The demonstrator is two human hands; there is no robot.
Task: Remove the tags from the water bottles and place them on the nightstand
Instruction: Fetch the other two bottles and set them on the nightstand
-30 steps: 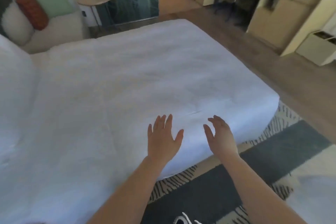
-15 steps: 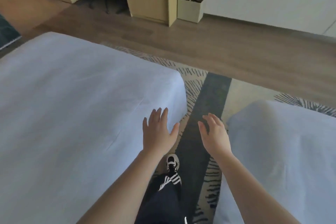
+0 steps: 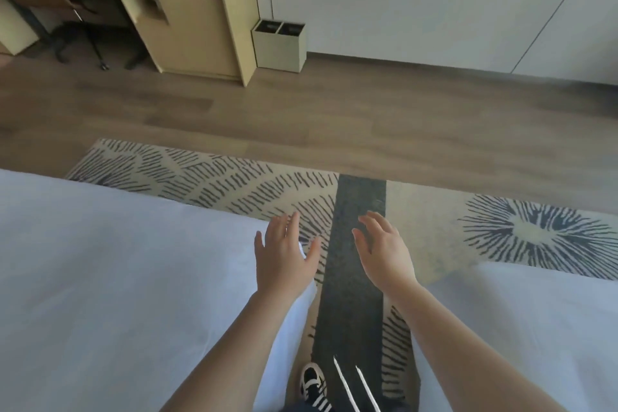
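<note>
As both hands (image 3: 332, 254) hover empty, apart

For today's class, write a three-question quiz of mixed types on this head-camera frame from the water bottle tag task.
1. True or false: the left hand holds a bottle tag.
2. Multiple choice: what lies directly below the right hand? A) wooden floor B) the dark stripe of the rug C) a pillow
3. Fill in: the person stands in the gap between two white ____.

Key
1. False; both hands are empty, fingers spread.
2. B
3. beds: left bed, right bed. No bottle or nightstand is in view.
</note>
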